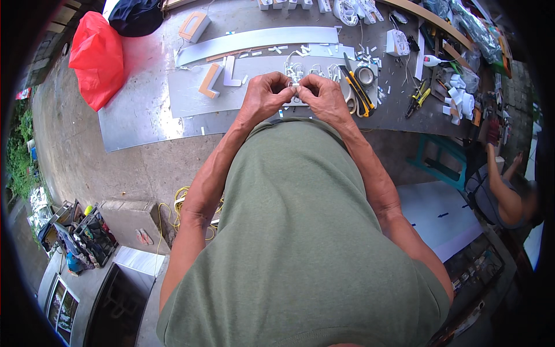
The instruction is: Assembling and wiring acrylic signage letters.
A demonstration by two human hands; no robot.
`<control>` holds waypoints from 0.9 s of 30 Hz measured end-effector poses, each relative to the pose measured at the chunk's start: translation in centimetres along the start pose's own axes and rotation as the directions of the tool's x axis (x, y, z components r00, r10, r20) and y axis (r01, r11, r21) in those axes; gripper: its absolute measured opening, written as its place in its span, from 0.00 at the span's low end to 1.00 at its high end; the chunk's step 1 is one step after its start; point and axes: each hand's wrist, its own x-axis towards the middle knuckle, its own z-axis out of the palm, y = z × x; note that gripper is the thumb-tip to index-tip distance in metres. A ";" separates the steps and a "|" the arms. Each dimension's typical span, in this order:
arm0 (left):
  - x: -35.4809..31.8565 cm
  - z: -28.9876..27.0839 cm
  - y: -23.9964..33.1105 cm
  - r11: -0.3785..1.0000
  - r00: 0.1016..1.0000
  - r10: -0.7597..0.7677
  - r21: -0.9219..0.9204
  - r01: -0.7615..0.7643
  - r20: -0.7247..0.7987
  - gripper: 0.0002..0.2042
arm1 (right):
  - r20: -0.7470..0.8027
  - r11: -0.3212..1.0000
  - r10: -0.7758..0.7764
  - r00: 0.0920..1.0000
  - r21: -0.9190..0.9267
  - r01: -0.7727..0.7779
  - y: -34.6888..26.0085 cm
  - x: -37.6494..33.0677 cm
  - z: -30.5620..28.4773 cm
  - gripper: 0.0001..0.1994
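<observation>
Over the near edge of the metal worktable, my left hand and my right hand meet, fingertips nearly touching. Both are closed in a pinch on a small white piece, mostly covered by the fingers; its exact kind is too small to tell. Just beyond it lie small white modules with thin wires. Right of my right hand are scissors, a yellow-and-black utility knife and a roll of tape. Left of my hands lie a white L-shaped piece and an angled letter piece with a tan side.
A long white strip lies farther back. Pliers, a white bottle and offcuts fill the right side. A red bag stands at the far left. Another person is at the right, near a teal stool.
</observation>
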 end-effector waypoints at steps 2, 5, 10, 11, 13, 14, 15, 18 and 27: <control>-0.1 -0.4 -0.2 0.974 0.997 0.009 -0.225 0.007 0.071 0.09 | 0.042 0.996 0.016 0.999 0.086 -0.020 0.4 0.0 -0.7 0.11; -0.1 -0.6 0.0 0.970 0.996 0.019 -0.244 0.001 0.083 0.09 | 0.195 0.953 0.084 0.977 0.271 -0.137 0.3 0.0 -1.3 0.11; 0.0 -0.9 0.3 0.967 0.990 0.039 -0.254 -0.003 0.136 0.09 | 0.215 0.951 0.025 0.976 0.297 -0.089 0.2 0.2 -1.6 0.11; 0.0 -0.8 0.3 0.955 0.987 0.047 -0.295 0.002 0.156 0.09 | 0.212 0.951 0.025 0.977 0.297 -0.089 0.0 0.2 -1.7 0.11; -0.1 -1.0 0.2 0.944 0.983 0.054 -0.331 0.007 0.174 0.09 | 0.247 0.931 0.031 0.968 0.345 -0.118 -0.4 0.1 -1.9 0.10; 0.0 -1.0 0.2 0.931 0.980 0.062 -0.366 0.011 0.189 0.08 | 0.242 0.932 0.030 0.970 0.344 -0.114 -0.4 0.1 -2.0 0.10; 0.0 -0.9 0.1 0.931 0.979 0.067 -0.365 0.007 0.190 0.08 | 0.257 0.915 0.032 0.966 0.381 -0.132 -0.3 0.1 -2.0 0.10; 0.2 -0.7 0.1 0.893 0.978 0.110 -0.449 -0.020 0.175 0.10 | 0.273 0.882 0.050 0.961 0.440 -0.171 0.3 0.1 -1.7 0.09; 0.3 -0.6 0.1 0.854 0.969 0.105 -0.520 0.027 0.222 0.09 | 0.329 0.722 0.050 0.943 0.640 -0.262 1.3 0.5 -1.8 0.09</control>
